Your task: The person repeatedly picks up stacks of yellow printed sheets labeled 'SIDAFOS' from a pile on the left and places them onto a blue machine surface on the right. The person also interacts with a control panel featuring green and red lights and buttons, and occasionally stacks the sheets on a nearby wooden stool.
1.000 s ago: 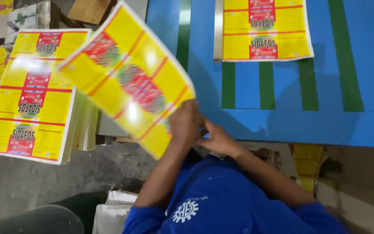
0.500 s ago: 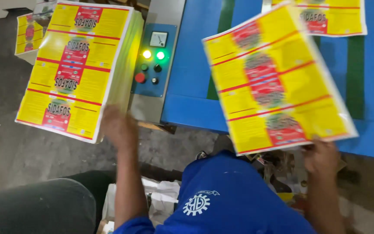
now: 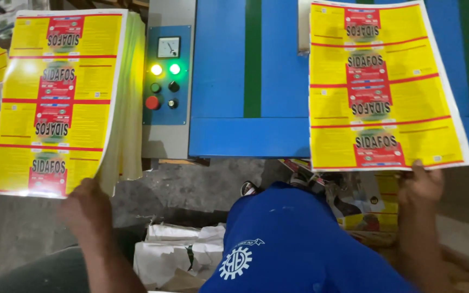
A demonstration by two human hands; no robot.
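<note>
Your right hand [image 3: 420, 187] pinches the glossy yellow printed sheet [image 3: 384, 87] at the blue desk's [image 3: 223, 81] near edge; your left hand [image 3: 85, 209] touches the rectangular sheet stack [image 3: 55, 97], grip unclear.

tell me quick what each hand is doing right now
Left hand: at the near edge of the stack of yellow sheets; grip cannot be told.
Right hand: holding the yellow printed sheet by its near edge.
</note>
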